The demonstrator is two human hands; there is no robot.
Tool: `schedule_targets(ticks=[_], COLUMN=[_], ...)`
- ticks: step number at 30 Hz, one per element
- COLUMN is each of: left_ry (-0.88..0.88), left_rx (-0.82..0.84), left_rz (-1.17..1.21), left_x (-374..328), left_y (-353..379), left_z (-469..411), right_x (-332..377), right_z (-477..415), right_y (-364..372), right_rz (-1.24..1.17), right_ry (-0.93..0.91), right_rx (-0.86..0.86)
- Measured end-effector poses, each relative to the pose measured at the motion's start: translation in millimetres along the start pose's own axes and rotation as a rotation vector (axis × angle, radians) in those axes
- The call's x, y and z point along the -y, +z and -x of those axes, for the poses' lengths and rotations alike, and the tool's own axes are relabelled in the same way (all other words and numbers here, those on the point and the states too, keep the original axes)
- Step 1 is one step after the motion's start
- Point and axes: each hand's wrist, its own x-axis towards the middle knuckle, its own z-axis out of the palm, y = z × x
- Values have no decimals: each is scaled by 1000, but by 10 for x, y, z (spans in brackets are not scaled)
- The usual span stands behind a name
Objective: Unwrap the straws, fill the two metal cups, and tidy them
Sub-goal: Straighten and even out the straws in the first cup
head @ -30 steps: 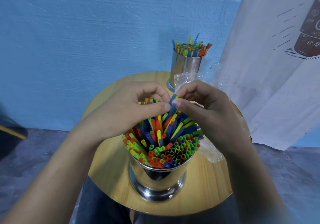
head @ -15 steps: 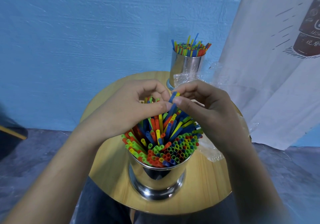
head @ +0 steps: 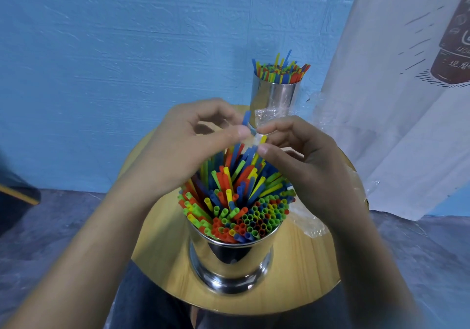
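Observation:
A shiny metal cup stands near the front of the round wooden table, packed with coloured straws that lean and stick up unevenly at the back. My left hand pinches a blue straw between thumb and fingertips and holds it above the bundle. My right hand pinches the top of a yellow straw right beside it. A second metal cup, full of straws, stands at the back of the table.
Crumpled clear plastic wrap lies on the table under my right wrist, and more wrap sits by the far cup. A white printed curtain hangs at the right. A blue wall is behind the table.
Both hands have risen above the straws and parted slightly. The blue straw has been lifted higher out of the bundle by my left hand.

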Motion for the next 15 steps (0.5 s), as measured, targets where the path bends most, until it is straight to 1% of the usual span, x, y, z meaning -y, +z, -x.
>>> schedule_targets(ticks=[6,12,15], left_ry=[111,156,141], left_rx=[-276,-592,-659], left_rz=[250,372,440], left_x=[-74,-51,-26], left_y=[-66,-154,-216], left_z=[-82,-110,-101], right_x=[-11,1,2], right_z=[25,32,30], right_y=[-20,-29,-27], right_rz=[47,67,77], right_ry=[2,11,3], right_rx=[-6,1,2])
